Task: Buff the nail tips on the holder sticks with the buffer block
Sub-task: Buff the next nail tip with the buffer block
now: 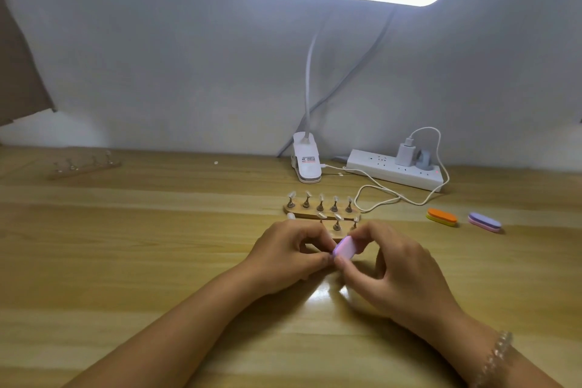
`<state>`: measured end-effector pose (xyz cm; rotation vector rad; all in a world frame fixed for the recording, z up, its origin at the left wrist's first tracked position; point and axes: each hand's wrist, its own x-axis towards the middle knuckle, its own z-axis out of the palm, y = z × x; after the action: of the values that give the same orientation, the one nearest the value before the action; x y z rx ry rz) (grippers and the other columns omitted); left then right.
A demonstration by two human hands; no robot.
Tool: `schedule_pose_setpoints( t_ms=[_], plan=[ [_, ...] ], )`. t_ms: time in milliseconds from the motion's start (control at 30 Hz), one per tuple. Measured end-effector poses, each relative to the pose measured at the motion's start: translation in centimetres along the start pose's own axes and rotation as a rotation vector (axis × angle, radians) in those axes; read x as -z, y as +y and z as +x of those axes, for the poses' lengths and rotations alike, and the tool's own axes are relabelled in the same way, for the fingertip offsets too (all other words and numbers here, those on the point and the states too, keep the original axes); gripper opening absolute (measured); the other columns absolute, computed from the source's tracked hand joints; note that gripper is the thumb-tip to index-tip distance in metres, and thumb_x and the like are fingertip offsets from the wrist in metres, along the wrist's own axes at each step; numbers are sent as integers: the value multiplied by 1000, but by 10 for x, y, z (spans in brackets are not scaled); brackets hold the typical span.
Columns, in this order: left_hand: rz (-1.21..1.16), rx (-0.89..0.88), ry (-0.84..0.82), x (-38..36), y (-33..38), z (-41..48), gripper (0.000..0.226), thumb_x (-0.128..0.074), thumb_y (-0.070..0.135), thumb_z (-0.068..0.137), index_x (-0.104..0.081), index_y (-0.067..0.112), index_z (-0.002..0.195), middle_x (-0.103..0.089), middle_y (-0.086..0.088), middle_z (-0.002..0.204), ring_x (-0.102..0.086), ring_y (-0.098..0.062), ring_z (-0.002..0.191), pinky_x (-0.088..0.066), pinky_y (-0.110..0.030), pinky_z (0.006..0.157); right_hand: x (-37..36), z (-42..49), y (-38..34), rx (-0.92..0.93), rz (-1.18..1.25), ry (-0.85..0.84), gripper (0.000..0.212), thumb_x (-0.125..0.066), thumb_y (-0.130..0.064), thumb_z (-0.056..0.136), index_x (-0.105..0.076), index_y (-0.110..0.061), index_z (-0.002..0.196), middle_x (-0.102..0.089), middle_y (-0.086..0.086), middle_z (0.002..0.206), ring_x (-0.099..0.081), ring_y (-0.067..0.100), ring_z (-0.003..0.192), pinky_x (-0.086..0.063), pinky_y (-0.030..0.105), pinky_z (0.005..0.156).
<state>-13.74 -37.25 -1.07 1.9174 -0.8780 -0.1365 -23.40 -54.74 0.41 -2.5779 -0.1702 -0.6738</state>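
My right hand [393, 274] pinches a pink and purple buffer block [345, 247] between thumb and fingers. My left hand [283, 250] has its fingers curled together right beside the block's lower end; what it pinches is hidden, probably a holder stick. Just behind my hands lies a wooden base [338, 231] with a few sticks carrying clear nail tips. Behind that, a second wooden base [321, 209] holds several upright sticks with nail tips. One loose nail tip [290, 216] lies at its left end.
An orange buffer block [442, 217] and a purple one [485, 222] lie at the right. A clip lamp [307, 161], its white cable [378, 190] and a power strip [396, 168] stand at the back. Another stick holder [85, 165] sits far left.
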Motion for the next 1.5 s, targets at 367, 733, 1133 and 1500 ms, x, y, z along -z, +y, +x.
schedule_pose_setpoints(
  t_ms=[367,733,1133,1500],
  plan=[
    [-17,8,-9,1,-3,1,13,-67,5,89,-73,16,92,-70,12,85,-60,-8,61,-47,-26,52,0,-4,-8,21,-58,-13,24,-64,-52,77,-57,-34,91,-60,-19,88,-47,-3,59,-36,21,53],
    [31,-14,-50,1,-4,1,19,-60,23,88,-72,27,102,-73,10,98,-63,-18,55,-47,-29,59,0,0,-5,7,-41,39,26,-72,-41,77,-57,-34,97,-59,-22,93,-46,-15,65,-31,15,54],
    [130,-19,-19,1,-4,0,29,-66,19,90,-75,36,112,-68,20,89,-53,9,60,-42,-24,62,-1,-1,-3,39,-27,36,25,-66,-48,78,-57,-32,95,-58,-19,91,-45,-8,60,-34,21,54],
    [216,-12,-32,2,2,-3,27,-54,32,92,-71,39,112,-70,25,95,-62,4,82,-48,-31,72,2,0,0,-26,119,113,20,-67,-39,81,-57,-30,95,-60,-15,90,-51,1,63,-40,25,56]
  ],
)
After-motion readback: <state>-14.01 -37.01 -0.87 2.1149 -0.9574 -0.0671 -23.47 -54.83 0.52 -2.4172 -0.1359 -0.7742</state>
